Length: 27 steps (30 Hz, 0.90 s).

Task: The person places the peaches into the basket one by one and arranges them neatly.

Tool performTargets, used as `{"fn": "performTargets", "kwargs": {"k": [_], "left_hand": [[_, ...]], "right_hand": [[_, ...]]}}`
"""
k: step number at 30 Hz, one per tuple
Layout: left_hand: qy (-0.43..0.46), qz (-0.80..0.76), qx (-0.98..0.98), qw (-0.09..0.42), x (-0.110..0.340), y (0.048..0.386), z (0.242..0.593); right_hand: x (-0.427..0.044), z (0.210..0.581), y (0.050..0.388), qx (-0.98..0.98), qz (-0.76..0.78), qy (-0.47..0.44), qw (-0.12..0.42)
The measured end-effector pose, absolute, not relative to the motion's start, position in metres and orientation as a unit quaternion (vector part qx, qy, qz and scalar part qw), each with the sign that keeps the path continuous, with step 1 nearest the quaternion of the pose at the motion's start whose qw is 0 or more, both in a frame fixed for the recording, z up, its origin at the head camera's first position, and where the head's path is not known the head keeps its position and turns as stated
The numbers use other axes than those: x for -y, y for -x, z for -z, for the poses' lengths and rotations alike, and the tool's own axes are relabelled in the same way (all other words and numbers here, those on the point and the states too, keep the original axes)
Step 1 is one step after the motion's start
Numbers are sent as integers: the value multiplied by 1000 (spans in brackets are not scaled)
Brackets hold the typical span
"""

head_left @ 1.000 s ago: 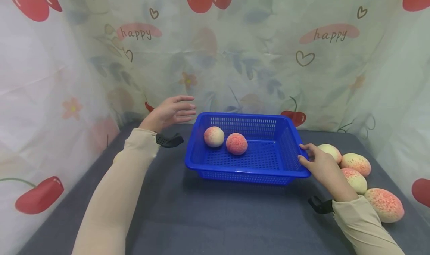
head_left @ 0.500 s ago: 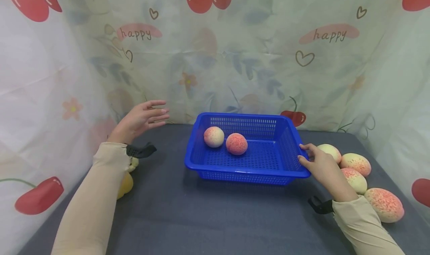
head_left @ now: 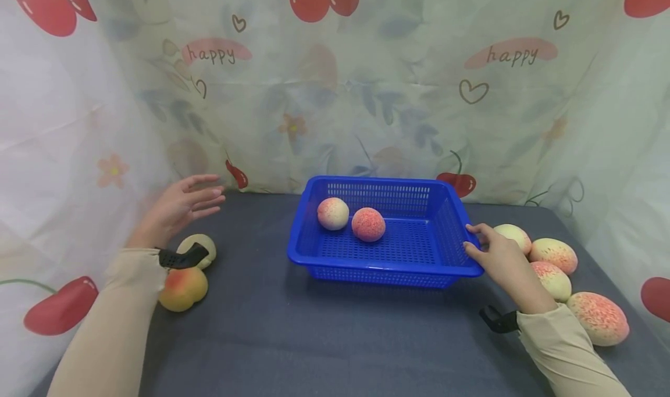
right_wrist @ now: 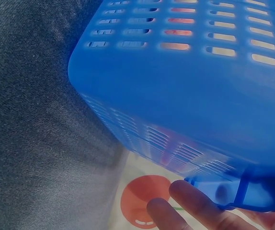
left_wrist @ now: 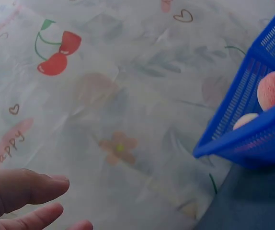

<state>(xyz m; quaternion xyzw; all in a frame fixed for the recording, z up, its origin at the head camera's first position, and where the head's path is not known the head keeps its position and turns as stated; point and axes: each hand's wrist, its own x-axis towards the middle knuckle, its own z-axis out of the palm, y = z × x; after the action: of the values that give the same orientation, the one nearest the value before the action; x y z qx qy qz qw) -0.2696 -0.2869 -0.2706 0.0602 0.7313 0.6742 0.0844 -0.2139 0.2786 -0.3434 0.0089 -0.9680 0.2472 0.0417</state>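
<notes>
A blue plastic basket (head_left: 377, 269) stands mid-table, with a pale pink-blushed toy peach (head_left: 333, 214) and a redder toy peach (head_left: 369, 225) inside. My right hand (head_left: 499, 260) grips the basket's right rim, some fingers lying under its edge in the right wrist view. Off to the left, my left hand (head_left: 180, 208) is in the air with its fingers extended, holding nothing. Below its wrist lie a yellow-orange peach (head_left: 183, 289) and a pale cream round fruit (head_left: 201, 247), partly hidden by the black wrist strap.
To the right of the basket, several speckled peach-like fruits (head_left: 598, 318) lie on the dark grey tablecloth (head_left: 335, 344), some partly behind my right hand. A printed curtain (head_left: 356, 112) hangs along the back and both sides.
My left hand has moved left and lower, away from the basket, uncovering the yellow-orange peach and the cream fruit. My right hand, the basket and its contents have stayed put.
</notes>
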Motion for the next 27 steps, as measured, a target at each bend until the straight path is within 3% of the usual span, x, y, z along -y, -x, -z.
{"fn": "performTargets", "kwargs": {"k": [15, 27], "left_hand": [[-28, -568, -820, 66, 329, 274, 306], [-8, -519, -843, 138, 350, 277, 334]], "right_hand": [[-280, 344, 215, 968, -247, -12, 42], [-280, 344, 214, 967, -250, -14, 44]]}}
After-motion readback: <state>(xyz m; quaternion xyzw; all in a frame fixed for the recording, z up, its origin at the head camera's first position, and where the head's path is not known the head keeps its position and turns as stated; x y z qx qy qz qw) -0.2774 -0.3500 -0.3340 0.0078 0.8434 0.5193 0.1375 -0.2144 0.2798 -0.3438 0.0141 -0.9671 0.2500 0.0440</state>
